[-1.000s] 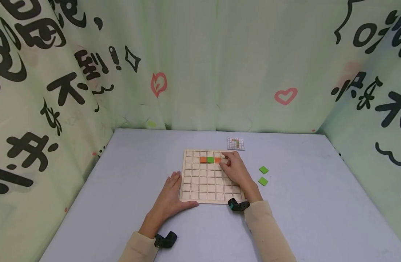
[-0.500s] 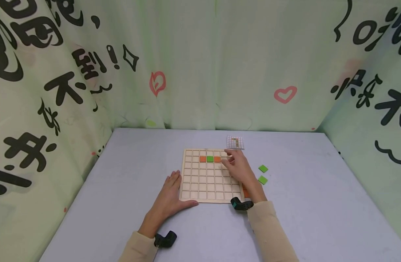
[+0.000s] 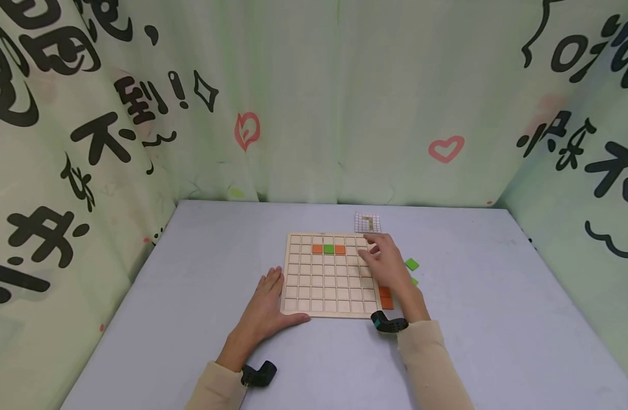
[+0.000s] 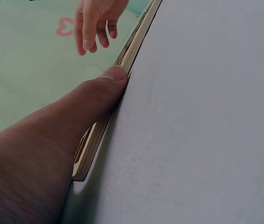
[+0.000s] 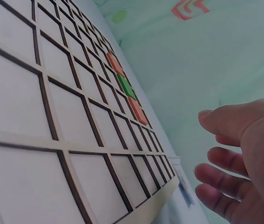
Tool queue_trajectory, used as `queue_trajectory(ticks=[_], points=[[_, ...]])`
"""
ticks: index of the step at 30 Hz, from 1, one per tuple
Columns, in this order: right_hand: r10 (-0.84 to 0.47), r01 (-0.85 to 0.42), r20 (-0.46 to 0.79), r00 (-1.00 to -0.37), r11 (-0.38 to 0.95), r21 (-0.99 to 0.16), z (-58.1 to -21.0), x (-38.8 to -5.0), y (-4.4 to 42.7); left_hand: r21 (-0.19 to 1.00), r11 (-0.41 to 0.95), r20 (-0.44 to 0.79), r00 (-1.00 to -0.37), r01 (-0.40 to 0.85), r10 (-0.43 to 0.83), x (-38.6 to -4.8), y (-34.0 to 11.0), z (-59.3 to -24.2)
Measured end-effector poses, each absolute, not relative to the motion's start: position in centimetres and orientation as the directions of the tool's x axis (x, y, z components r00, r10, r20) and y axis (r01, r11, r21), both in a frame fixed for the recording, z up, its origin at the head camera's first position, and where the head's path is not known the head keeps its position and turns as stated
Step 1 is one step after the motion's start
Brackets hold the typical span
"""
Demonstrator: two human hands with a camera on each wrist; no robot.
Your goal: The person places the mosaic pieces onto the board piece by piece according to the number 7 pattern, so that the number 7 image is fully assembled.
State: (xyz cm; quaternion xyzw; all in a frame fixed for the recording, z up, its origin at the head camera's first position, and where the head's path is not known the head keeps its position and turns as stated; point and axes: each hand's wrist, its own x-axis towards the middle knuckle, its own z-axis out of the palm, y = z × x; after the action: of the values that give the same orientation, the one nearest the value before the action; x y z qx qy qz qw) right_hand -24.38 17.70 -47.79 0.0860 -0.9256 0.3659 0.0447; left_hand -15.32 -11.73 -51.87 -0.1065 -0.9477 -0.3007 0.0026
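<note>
A wooden grid board [image 3: 321, 291] lies flat on the table. In one of its upper rows sit an orange tile [image 3: 317, 249], a green tile [image 3: 329, 249] and another orange tile [image 3: 340, 249], side by side. The left hand [image 3: 262, 307] rests at the board's lower left corner, fingers straight along the side; in the left wrist view its thumb [image 4: 99, 88] touches the front edge. Above the board's right side hovers the right hand [image 3: 388, 265], fingers loosely bent. The right wrist view shows nothing between its thumb and fingers [image 5: 220, 179].
Right of the board lie a green tile [image 3: 412, 264] and a second green tile [image 3: 415, 281], partly behind the right wrist. Orange tiles [image 3: 386, 298] lie against the board's right edge. A small printed grid card [image 3: 367, 222] lies behind the board. Curtains [image 3: 386, 102] surround the table.
The right hand has drawn away from the right-hand orange tile, moving right across the board. Orange tiles by the board's right edge have come into sight. The left hand stays put.
</note>
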Motion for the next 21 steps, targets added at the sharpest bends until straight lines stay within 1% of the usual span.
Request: queue_trajectory(ticks=[21], points=[[-0.026, -0.117, 0.142, -0.989, 0.725, -0.679, -47.4, -24.2, 20.1, 0.569, 0.795, 0.071, -0.976, 0.209, 0.205, -15.3, -11.8, -51.9]])
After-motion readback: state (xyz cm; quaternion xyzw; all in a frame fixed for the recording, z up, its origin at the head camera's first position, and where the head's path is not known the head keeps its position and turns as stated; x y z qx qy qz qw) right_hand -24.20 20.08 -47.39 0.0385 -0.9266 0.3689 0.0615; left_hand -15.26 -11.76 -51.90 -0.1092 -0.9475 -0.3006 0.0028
